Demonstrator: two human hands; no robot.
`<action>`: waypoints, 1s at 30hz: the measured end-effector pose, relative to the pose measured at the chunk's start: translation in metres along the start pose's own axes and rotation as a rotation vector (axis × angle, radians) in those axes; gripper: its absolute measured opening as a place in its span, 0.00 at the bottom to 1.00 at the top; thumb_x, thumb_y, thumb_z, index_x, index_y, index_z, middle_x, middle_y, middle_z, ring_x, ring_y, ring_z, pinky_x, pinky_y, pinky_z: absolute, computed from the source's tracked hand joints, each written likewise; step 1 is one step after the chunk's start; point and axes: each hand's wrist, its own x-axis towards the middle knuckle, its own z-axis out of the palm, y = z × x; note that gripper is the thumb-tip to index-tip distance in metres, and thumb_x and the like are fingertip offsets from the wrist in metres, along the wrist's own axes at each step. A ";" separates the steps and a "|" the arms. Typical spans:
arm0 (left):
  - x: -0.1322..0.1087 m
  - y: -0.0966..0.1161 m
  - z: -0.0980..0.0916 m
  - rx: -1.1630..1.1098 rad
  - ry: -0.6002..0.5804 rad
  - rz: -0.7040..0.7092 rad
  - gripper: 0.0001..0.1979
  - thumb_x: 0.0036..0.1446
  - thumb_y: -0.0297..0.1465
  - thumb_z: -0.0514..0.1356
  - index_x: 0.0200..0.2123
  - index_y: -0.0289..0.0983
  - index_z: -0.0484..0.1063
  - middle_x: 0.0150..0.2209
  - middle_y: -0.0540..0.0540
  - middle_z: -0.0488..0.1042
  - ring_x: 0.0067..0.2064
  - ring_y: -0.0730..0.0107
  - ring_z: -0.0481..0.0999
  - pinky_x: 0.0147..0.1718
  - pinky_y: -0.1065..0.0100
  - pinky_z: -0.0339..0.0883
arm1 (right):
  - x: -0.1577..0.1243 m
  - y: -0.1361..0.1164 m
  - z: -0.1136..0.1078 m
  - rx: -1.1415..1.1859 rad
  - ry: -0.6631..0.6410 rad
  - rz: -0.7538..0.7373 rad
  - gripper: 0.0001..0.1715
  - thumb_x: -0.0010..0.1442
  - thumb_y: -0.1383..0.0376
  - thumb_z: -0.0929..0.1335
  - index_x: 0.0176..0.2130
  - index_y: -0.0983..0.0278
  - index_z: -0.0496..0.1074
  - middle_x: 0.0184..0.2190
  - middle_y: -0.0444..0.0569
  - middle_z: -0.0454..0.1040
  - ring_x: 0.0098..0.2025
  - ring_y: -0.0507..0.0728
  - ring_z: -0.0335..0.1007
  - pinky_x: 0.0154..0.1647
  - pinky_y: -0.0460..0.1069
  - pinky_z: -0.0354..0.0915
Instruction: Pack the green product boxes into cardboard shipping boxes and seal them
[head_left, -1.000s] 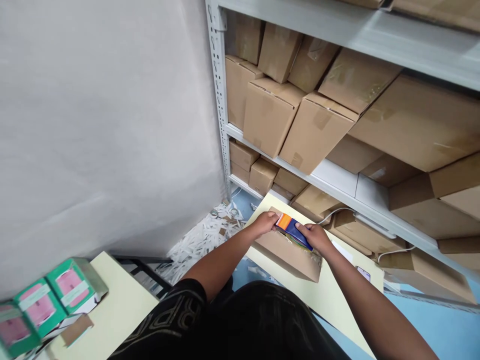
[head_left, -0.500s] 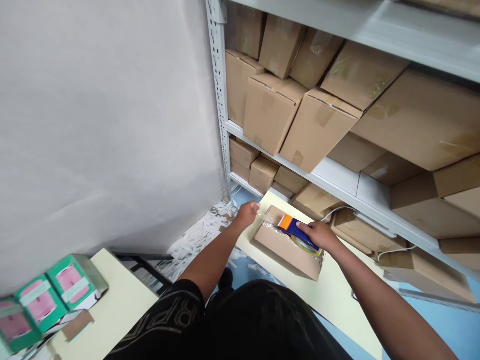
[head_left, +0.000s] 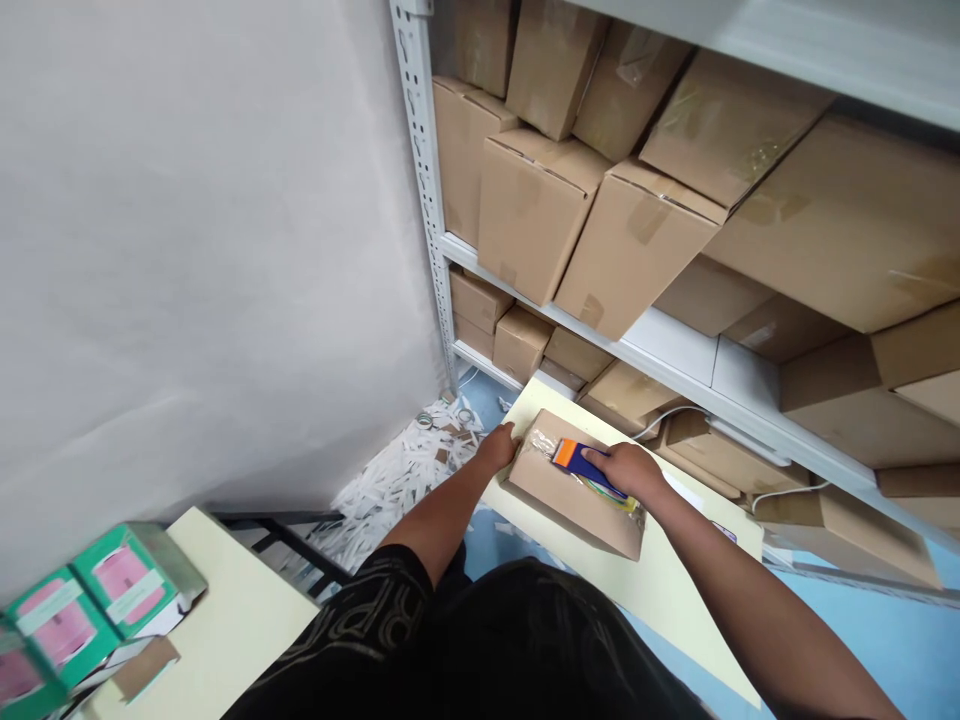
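A closed brown cardboard box [head_left: 559, 503] lies on a pale yellow tabletop [head_left: 675, 590], with shiny clear tape along its top. My right hand [head_left: 631, 472] is wrapped round a blue tape dispenser [head_left: 594, 466] with an orange front end. The dispenser rests on the top of the box, and a yellow-green tape roll shows partly beneath it. My left hand [head_left: 499, 447] is closed against the left end of the box, its fingers bent and partly hidden.
A metal shelf [head_left: 424, 170] packed with cardboard boxes stands behind the table. White paper scraps [head_left: 397, 475] cover the floor by the wall. At lower left, several green and pink boxes [head_left: 124, 585] sit on another pale table [head_left: 232, 610]. A phone-like object [head_left: 724, 532] lies near my right forearm.
My left hand has come down from just off the box's left end to rest against it. The dispenser has shifted slightly leftward and lies flatter on the box. The view has tilted slightly.
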 end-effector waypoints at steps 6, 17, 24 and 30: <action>0.008 0.040 0.002 0.164 0.076 0.196 0.23 0.70 0.34 0.49 0.64 0.35 0.69 0.64 0.37 0.70 0.67 0.57 0.65 0.69 0.58 0.54 | 0.001 -0.002 -0.003 -0.003 -0.042 0.035 0.44 0.60 0.31 0.61 0.32 0.64 0.82 0.34 0.62 0.82 0.35 0.64 0.78 0.32 0.51 0.61; 0.009 0.066 0.017 0.538 -0.138 0.068 0.34 0.75 0.41 0.43 0.76 0.35 0.38 0.62 0.31 0.72 0.57 0.52 0.77 0.50 0.62 0.66 | -0.004 0.012 -0.017 0.052 -0.115 0.038 0.46 0.60 0.31 0.62 0.38 0.67 0.83 0.39 0.64 0.83 0.38 0.64 0.79 0.34 0.51 0.62; 0.012 0.070 0.016 0.617 -0.141 0.055 0.34 0.74 0.42 0.42 0.76 0.36 0.39 0.57 0.32 0.77 0.55 0.49 0.78 0.49 0.60 0.65 | -0.040 0.118 -0.020 0.198 -0.121 0.040 0.43 0.60 0.31 0.61 0.26 0.63 0.79 0.27 0.56 0.80 0.28 0.58 0.72 0.30 0.50 0.58; 0.012 0.071 0.018 0.682 -0.129 0.057 0.34 0.74 0.43 0.40 0.76 0.35 0.36 0.55 0.31 0.78 0.52 0.48 0.80 0.47 0.60 0.65 | -0.081 0.237 -0.007 0.259 -0.164 0.176 0.42 0.59 0.31 0.61 0.22 0.62 0.74 0.25 0.54 0.78 0.29 0.60 0.73 0.30 0.50 0.56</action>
